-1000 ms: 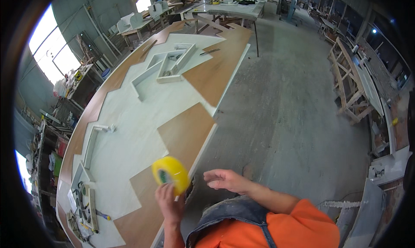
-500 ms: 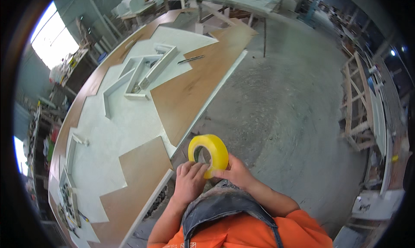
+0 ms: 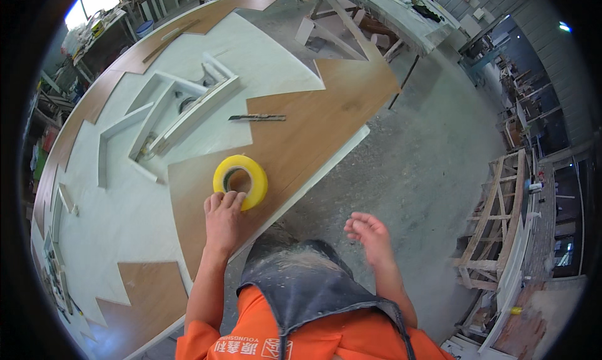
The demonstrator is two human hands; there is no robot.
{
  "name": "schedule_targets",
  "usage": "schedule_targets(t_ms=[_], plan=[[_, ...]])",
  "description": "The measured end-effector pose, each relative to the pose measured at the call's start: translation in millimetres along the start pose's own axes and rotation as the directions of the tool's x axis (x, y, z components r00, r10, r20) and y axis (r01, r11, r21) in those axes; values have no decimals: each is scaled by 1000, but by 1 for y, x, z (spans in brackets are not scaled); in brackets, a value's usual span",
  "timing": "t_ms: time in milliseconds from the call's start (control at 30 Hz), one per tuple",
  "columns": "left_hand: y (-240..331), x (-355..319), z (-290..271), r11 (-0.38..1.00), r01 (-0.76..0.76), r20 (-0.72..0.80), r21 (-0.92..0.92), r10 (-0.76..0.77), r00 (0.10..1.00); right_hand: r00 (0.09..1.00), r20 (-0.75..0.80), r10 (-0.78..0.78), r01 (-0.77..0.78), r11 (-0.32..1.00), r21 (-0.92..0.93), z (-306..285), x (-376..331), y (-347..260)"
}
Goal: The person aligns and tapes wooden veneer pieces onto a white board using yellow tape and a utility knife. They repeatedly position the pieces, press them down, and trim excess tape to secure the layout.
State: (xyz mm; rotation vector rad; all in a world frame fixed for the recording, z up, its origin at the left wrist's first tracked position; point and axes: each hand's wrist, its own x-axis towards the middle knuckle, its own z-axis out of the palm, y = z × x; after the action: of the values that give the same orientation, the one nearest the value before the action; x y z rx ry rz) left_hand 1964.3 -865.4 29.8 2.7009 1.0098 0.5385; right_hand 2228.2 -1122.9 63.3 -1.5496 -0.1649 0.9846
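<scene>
A roll of yellow tape is held at its near rim by my left hand, with fingers closed over the ring. It is above the brown wood-grain sheet; whether it touches the sheet I cannot tell. My right hand hangs over the floor to the right, fingers loosely bent and apart from the roll, with nothing visible in them. Beyond the roll, a thin dark tool like a cutter knife lies across the sheet's stepped edge.
A large white panel carries brown stepped pieces along its edges. White frame strips lie on it. A worktable stands at the far side. Wooden trestle frames stand on the right, beyond the grey floor.
My right hand has let go of the tape roll and moved off to the right. The left hand has carried the roll leftward over the brown sheet. The view has shifted.
</scene>
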Motion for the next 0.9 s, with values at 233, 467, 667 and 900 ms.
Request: schedule_targets(t_ms=[233,467,667,900], plan=[[-4,34,15,954,260,3,147,-264,965,979,-198,-48,44,999,-27,-42,214,-57],[36,-65,-11,607,795,-412,-10,-727,550,957,-274,100,-110,994,-21,-140,380,-71],[55,-175,9,14,895,-385,-446,-906,-177,972,-49,231,-224,969,107,-94,421,-83],[17,-214,24,117,872,-326,-475,-944,-50,972,46,232,-237,957,166,-91,453,-69]])
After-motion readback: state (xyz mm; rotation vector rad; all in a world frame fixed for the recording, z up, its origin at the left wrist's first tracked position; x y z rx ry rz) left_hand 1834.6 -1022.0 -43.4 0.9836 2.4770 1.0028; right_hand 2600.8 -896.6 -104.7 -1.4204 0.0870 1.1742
